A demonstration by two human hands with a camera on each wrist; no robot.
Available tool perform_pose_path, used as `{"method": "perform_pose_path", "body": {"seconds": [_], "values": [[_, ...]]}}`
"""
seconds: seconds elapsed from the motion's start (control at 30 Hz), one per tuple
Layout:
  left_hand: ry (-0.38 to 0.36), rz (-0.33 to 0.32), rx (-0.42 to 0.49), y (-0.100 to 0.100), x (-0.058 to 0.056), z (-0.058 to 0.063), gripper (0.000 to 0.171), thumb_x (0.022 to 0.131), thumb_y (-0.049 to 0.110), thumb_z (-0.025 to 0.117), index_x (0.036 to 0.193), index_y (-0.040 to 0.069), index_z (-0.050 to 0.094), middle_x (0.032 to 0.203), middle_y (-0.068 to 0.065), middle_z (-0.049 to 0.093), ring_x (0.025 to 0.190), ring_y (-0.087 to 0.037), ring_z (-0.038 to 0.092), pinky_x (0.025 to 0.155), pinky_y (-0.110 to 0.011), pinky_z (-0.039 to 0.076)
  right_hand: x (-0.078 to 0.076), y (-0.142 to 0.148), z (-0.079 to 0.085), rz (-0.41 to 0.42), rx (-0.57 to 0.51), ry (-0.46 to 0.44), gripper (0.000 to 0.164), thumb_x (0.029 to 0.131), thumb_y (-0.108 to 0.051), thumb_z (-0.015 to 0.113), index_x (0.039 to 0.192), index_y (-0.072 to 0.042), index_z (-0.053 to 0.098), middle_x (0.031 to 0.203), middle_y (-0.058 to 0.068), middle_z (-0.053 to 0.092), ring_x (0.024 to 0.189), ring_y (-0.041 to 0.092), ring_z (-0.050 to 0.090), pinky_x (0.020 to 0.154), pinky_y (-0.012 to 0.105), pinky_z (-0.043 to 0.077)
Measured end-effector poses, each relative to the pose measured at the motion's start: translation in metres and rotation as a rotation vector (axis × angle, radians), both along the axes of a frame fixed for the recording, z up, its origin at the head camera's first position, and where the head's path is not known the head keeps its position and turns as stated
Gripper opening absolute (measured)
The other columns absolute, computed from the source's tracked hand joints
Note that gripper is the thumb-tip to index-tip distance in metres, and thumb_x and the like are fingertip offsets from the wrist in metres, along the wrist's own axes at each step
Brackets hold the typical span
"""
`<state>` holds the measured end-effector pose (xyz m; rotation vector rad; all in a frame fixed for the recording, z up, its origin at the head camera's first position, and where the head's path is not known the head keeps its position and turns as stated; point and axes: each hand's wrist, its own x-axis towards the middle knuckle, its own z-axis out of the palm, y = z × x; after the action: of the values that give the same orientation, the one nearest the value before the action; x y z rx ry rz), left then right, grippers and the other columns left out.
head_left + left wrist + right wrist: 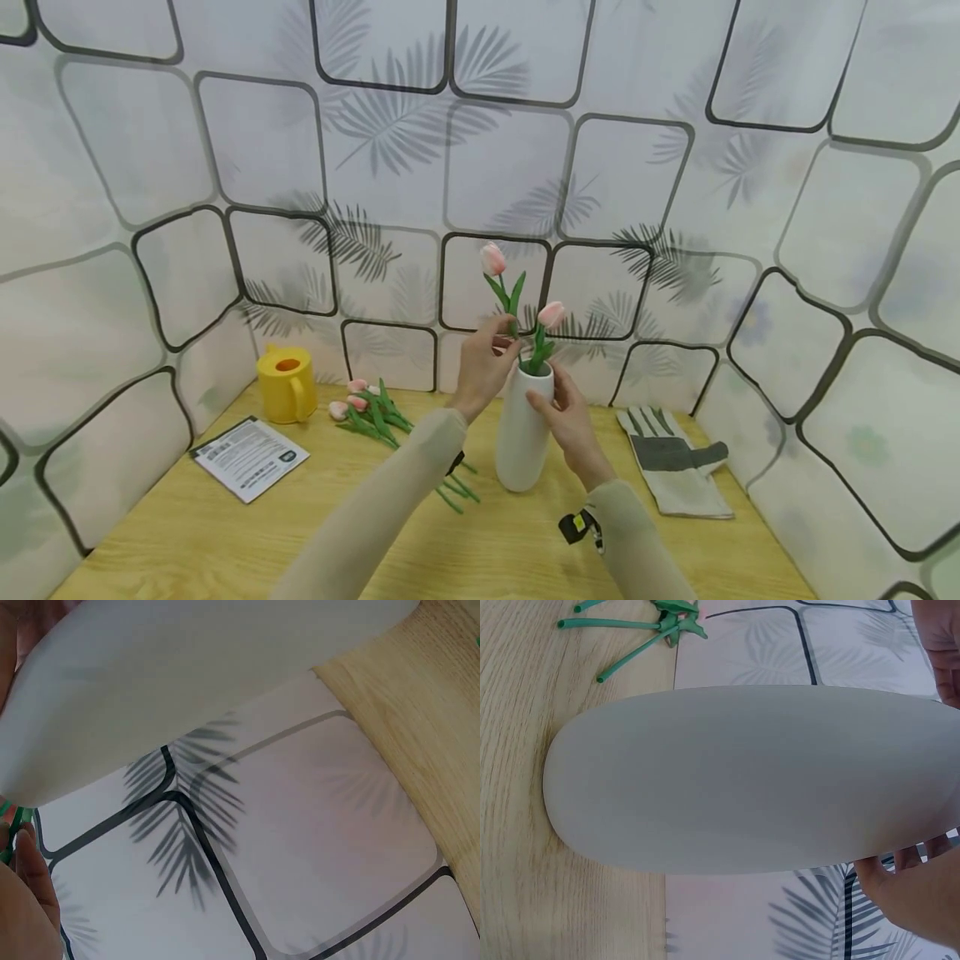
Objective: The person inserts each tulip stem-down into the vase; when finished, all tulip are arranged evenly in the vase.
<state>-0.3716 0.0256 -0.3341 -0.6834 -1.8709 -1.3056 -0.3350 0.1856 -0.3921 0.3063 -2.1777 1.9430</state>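
Note:
A tall white vase [522, 442] stands upright on the wooden table. My right hand [572, 421] grips its upper right side, thumb on the front; in the right wrist view the fingers [911, 859] wrap the vase wall [742, 780]. One pink artificial tulip [551, 315] stands in the vase, its leaves at the mouth. At the left of the rim, my left hand [482, 367] pinches the green stem of a second pink tulip [492, 259], its bloom pointing up. Whether that stem's lower end is inside the mouth is hidden. The left wrist view shows the vase's pale side [187, 682] close up.
Several pink tulips [378, 417] lie left of the vase, stems toward the front. Behind them at the left are a yellow watering can [287, 387] and a printed sheet [250, 458]. A grey-and-white glove [675, 462] lies at the right. Patterned walls enclose the table.

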Motion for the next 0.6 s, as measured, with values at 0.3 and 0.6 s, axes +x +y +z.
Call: {"method": "perform_pose_path", "body": {"seconds": [0.3,0.6], "values": [[0.005,0.011,-0.047,0.008,0.002,-0.011,0.017,0.092,0.004,0.066,0.108,0.005,0.072,0.094,-0.01,0.075,0.075,-0.016,0.069,0.062,-0.021,0.053,0.002,0.0,0.0,0.022,0.005,0.016,0.067,0.094,-0.028,0.068,0.151,-0.02,0.034,0.154,0.007,0.039,0.14,0.03,0.039,0.117,0.058,0.028],[-0.011,0.03,-0.032,0.012,0.003,-0.018,0.014,0.091,0.005,0.068,0.103,0.007,0.073,0.102,-0.008,0.072,0.081,-0.018,0.069,0.061,-0.02,0.052,0.004,0.0,0.001,0.031,0.01,0.02,0.066,0.094,-0.027,0.067,0.151,-0.021,0.034,0.153,0.008,0.04,0.14,0.03,0.04,0.116,0.059,0.027]]}}
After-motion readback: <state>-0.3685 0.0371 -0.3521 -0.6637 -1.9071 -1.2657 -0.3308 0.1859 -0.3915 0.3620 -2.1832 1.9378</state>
